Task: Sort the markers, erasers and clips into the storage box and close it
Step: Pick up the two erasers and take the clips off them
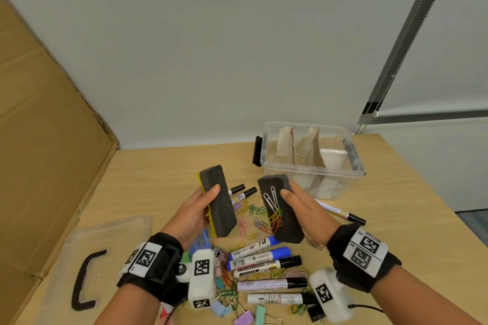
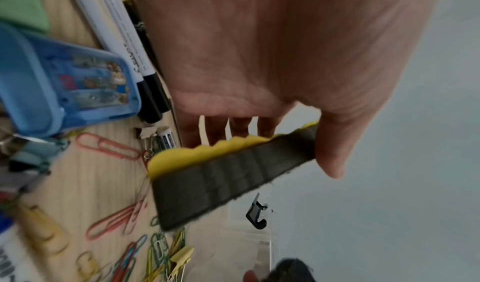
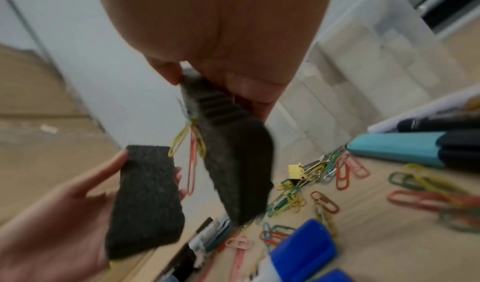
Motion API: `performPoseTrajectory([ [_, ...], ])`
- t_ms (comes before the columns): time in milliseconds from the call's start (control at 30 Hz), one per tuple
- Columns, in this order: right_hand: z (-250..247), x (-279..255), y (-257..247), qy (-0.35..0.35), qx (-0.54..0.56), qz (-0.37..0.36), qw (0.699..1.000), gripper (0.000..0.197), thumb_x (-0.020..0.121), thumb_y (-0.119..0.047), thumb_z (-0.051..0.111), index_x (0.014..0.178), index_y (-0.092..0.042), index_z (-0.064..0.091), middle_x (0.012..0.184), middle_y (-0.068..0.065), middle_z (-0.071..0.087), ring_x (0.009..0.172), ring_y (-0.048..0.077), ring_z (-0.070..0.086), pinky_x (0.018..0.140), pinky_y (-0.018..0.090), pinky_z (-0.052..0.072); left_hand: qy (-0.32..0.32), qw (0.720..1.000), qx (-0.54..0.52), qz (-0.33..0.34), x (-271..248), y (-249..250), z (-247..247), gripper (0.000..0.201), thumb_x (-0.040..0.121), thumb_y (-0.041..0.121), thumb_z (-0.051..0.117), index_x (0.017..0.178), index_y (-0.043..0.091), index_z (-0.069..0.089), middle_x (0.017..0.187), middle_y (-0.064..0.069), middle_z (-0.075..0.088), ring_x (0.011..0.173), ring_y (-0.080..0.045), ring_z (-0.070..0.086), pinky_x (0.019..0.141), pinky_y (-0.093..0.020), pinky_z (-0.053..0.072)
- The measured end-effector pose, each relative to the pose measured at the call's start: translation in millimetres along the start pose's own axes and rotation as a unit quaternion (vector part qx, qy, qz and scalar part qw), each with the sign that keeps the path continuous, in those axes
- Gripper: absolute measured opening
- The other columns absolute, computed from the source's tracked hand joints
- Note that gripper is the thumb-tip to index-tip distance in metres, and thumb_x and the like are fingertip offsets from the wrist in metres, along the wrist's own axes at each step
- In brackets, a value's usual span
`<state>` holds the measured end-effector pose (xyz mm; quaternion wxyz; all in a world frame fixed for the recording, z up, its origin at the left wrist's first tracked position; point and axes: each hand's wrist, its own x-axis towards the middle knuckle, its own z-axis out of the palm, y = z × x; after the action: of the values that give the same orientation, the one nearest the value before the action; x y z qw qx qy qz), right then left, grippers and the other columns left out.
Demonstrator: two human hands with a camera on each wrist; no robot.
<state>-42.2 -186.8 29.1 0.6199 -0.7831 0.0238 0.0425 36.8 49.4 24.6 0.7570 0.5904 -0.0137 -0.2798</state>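
Observation:
My left hand [image 1: 204,202] grips a yellow-backed eraser [image 1: 217,203] with its dark felt side facing me, held above the table. My right hand [image 1: 297,203] grips a second dark eraser [image 1: 281,210], and several paper clips [image 1: 273,207] cling to its felt. In the left wrist view the thumb and fingers pinch the yellow-backed eraser [image 2: 233,175] by its edges. The right wrist view shows the second eraser [image 3: 233,159] with clips dangling from it. The clear storage box [image 1: 311,174] stands open at the back right, cardboard dividers inside. Markers [image 1: 264,258] and clips [image 1: 253,212] lie under my hands.
The clear lid [image 1: 105,253] with its black handle lies on the table at the left. A large cardboard sheet [image 1: 39,153] leans along the left side. One thin marker [image 1: 340,212] lies in front of the box. Binder clips [image 1: 243,319] are strewn near the front edge.

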Motion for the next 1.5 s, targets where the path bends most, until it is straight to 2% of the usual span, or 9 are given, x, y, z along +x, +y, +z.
performPoseTrajectory([
  [133, 3.9, 11.0, -2.9, 0.023, 0.114, 0.041, 0.992, 0.027, 0.102, -0.025, 0.036, 0.124, -0.022, 0.052, 0.111, 0.009, 0.066, 0.099, 0.019, 0.066, 0.089, 0.036, 0.053, -0.003, 0.999, 0.044, 0.002, -2.9, -2.2, 4.4, 0.045, 0.077, 0.036, 0.061, 0.119, 0.019, 0.059, 0.119, -0.012, 0.065, 0.114, -0.027, 0.059, 0.105, -0.047, 0.041],
  [300, 22.8, 20.5, -3.9, 0.009, 0.227, 0.076, 0.971, 0.037, 0.100, -0.030, 0.041, 0.135, -0.021, 0.048, 0.125, 0.008, 0.063, 0.117, 0.025, 0.060, 0.105, 0.047, 0.042, -0.051, 0.998, 0.039, -0.022, -7.3, -6.3, 19.9, 0.040, 0.079, 0.030, 0.061, 0.117, 0.021, 0.061, 0.117, -0.008, 0.069, 0.112, -0.024, 0.063, 0.099, -0.043, 0.048],
  [433, 38.9, 23.6, -17.4, -0.009, 0.256, 0.066, 0.965, 0.036, 0.101, -0.028, 0.038, 0.135, -0.021, 0.048, 0.129, 0.007, 0.060, 0.118, 0.020, 0.058, 0.103, 0.040, 0.046, -0.062, 0.998, -0.002, -0.027, -10.1, -6.9, 30.1, 0.046, 0.080, 0.030, 0.061, 0.124, 0.017, 0.056, 0.122, -0.010, 0.065, 0.118, -0.025, 0.059, 0.106, -0.048, 0.041],
  [667, 39.2, 28.0, -21.0, -0.025, 0.039, 0.061, 0.997, 0.026, 0.096, -0.053, 0.036, 0.120, -0.052, 0.047, 0.137, 0.000, 0.044, 0.128, 0.015, 0.042, 0.114, 0.044, 0.030, -0.096, 0.995, 0.030, -0.026, -18.5, -1.5, 32.7, 0.038, 0.080, 0.030, 0.056, 0.115, 0.015, 0.061, 0.115, -0.009, 0.069, 0.111, -0.024, 0.063, 0.100, -0.041, 0.047],
  [900, 43.9, 11.7, -26.5, 0.014, -0.116, -0.058, 0.991, 0.044, 0.100, -0.036, 0.038, 0.143, -0.033, 0.034, 0.129, -0.008, 0.039, 0.111, -0.005, 0.042, 0.082, 0.000, 0.035, -0.049, 0.999, -0.021, -0.011, -17.2, -4.2, 24.3, 0.045, 0.081, 0.033, 0.057, 0.121, 0.014, 0.059, 0.119, -0.012, 0.067, 0.112, -0.025, 0.063, 0.095, -0.041, 0.050],
  [1100, 63.7, 0.3, -6.8, 0.080, -0.235, -0.148, 0.957, 0.013, 0.093, -0.025, 0.054, 0.106, -0.025, 0.052, 0.100, -0.011, 0.049, 0.085, -0.003, 0.048, 0.072, 0.010, 0.039, -0.033, 0.997, -0.059, -0.034, -16.2, -5.9, 22.0, 0.051, 0.082, 0.040, 0.056, 0.123, 0.009, 0.058, 0.119, -0.018, 0.065, 0.111, -0.030, 0.063, 0.091, -0.044, 0.052],
  [1267, 52.4, 3.6, 7.4, 0.068, -0.281, -0.115, 0.950, 0.007, 0.093, -0.021, 0.053, 0.096, -0.027, 0.050, 0.082, -0.018, 0.047, 0.065, -0.002, 0.044, 0.062, 0.012, 0.034, 0.007, 0.995, -0.095, -0.033, -14.9, -7.6, 18.3, 0.056, 0.078, 0.042, 0.059, 0.123, 0.008, 0.058, 0.118, -0.018, 0.066, 0.111, -0.031, 0.063, 0.094, -0.046, 0.049],
  [1367, 44.3, -0.6, 21.9, 0.029, -0.347, -0.067, 0.935, 0.021, 0.094, -0.016, 0.049, 0.113, -0.026, 0.053, 0.106, -0.006, 0.058, 0.086, 0.004, 0.052, 0.077, 0.022, 0.046, 0.030, 0.994, -0.102, -0.026, -14.7, -5.5, 14.3, 0.056, 0.075, 0.040, 0.061, 0.122, 0.009, 0.059, 0.116, -0.016, 0.068, 0.108, -0.029, 0.065, 0.095, -0.046, 0.047],
  [1500, 37.9, -8.2, 23.7, 0.010, -0.431, -0.049, 0.901, 0.037, 0.096, -0.020, 0.045, 0.133, -0.023, 0.047, 0.132, -0.003, 0.049, 0.120, 0.018, 0.046, 0.099, 0.031, 0.043, 0.030, 0.993, -0.104, -0.040, -15.6, -6.5, 12.7, 0.055, 0.076, 0.036, 0.061, 0.124, 0.010, 0.057, 0.115, -0.016, 0.068, 0.106, -0.029, 0.066, 0.089, -0.046, 0.049],
])
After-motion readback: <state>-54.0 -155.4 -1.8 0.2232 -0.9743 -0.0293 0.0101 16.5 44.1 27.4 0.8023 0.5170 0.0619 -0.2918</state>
